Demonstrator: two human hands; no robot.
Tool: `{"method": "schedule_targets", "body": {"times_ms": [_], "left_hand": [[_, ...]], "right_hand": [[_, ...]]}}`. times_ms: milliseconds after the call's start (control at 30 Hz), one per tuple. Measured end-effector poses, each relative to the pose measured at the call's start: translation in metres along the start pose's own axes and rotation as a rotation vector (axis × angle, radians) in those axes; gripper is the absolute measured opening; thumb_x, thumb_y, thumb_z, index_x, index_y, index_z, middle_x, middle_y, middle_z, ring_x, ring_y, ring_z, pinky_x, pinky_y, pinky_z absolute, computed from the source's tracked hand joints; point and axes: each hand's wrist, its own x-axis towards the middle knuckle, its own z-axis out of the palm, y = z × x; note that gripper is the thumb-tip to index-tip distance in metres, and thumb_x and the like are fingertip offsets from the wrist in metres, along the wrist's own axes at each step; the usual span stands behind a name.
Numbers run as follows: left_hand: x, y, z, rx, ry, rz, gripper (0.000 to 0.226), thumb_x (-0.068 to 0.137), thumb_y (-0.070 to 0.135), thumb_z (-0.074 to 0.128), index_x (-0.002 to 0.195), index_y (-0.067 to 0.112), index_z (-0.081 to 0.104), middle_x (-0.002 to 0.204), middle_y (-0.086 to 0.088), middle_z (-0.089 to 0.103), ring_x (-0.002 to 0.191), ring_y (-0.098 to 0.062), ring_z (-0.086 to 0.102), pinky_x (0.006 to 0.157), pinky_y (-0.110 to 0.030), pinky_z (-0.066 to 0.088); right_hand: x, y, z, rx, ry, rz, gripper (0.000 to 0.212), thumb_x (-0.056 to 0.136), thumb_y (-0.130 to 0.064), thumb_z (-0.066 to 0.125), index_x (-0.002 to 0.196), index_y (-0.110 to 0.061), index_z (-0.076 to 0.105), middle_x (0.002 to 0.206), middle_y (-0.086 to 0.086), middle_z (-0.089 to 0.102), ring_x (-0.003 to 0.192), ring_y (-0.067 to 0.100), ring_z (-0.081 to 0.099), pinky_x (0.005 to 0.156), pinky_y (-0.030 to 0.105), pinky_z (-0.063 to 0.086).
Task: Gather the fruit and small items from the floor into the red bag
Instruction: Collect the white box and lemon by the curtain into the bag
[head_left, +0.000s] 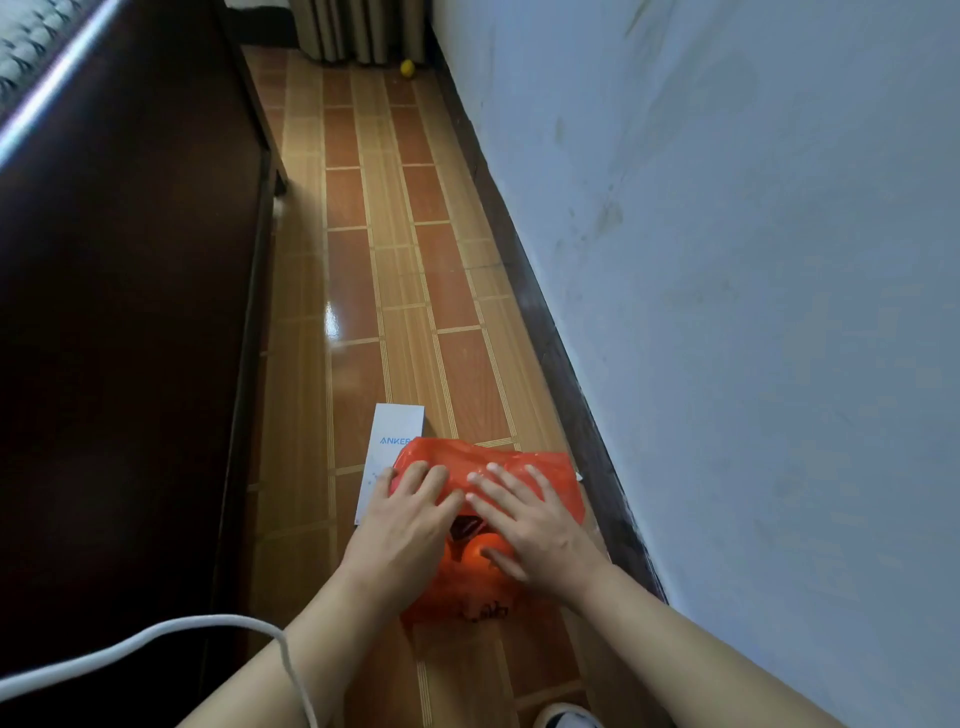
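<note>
The red plastic bag lies on the floor near the wall, low in the frame. An orange fruit shows through its mouth between my hands. My left hand rests flat on the bag's left side, fingers spread. My right hand lies flat on the bag's right side, fingers apart. A white Anker box lies on the floor, partly under the bag and my left hand. A small yellow fruit sits far down the floor by the curtain.
Dark wooden furniture runs along the left, a pale wall with a dark skirting board along the right, leaving a narrow tiled floor strip. A white cable crosses my left forearm. A shoe tip shows at the bottom.
</note>
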Motion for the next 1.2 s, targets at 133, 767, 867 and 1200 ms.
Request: {"method": "schedule_targets", "body": {"times_ms": [133, 767, 867, 1200], "left_hand": [[0.000, -0.002, 0.012, -0.031, -0.230, 0.024, 0.078, 0.102, 0.033, 0.057, 0.166, 0.028, 0.012, 0.172, -0.008, 0.018, 0.159, -0.036, 0.010, 0.122, -0.065, 0.016], [-0.016, -0.012, 0.017, -0.023, -0.571, -0.136, 0.056, 0.102, 0.059, 0.041, 0.142, 0.024, 0.058, 0.163, -0.003, 0.036, 0.157, -0.027, 0.018, 0.125, -0.063, 0.010], [-0.020, -0.015, 0.018, -0.067, -0.568, -0.165, 0.055, 0.101, 0.060, 0.040, 0.138, 0.025, 0.062, 0.158, -0.001, 0.044, 0.155, -0.025, 0.025, 0.124, -0.062, 0.013], [-0.031, -0.019, 0.013, -0.223, -0.402, -0.157, 0.044, 0.103, 0.051, 0.042, 0.136, 0.030, 0.061, 0.147, 0.007, 0.052, 0.145, -0.019, 0.037, 0.123, -0.053, 0.027]], "right_hand": [[-0.018, -0.005, 0.015, -0.008, -0.109, -0.068, 0.057, 0.101, -0.041, 0.050, 0.154, -0.022, 0.045, 0.169, 0.003, 0.031, 0.159, 0.025, 0.021, 0.120, 0.060, 0.031], [-0.027, 0.038, 0.016, -0.131, -0.417, 0.411, 0.060, 0.104, -0.034, 0.041, 0.159, -0.009, 0.037, 0.168, 0.013, 0.031, 0.151, 0.036, 0.035, 0.123, 0.061, 0.020], [-0.024, 0.033, 0.009, -0.139, -0.395, 0.436, 0.060, 0.101, -0.036, 0.048, 0.155, -0.010, 0.045, 0.165, 0.013, 0.037, 0.146, 0.037, 0.042, 0.119, 0.063, 0.029], [0.007, -0.013, -0.057, -0.141, 0.184, 0.263, 0.026, 0.088, -0.033, 0.059, 0.103, -0.019, 0.075, 0.144, 0.003, 0.062, 0.125, 0.030, 0.055, 0.092, 0.052, 0.046]]}}
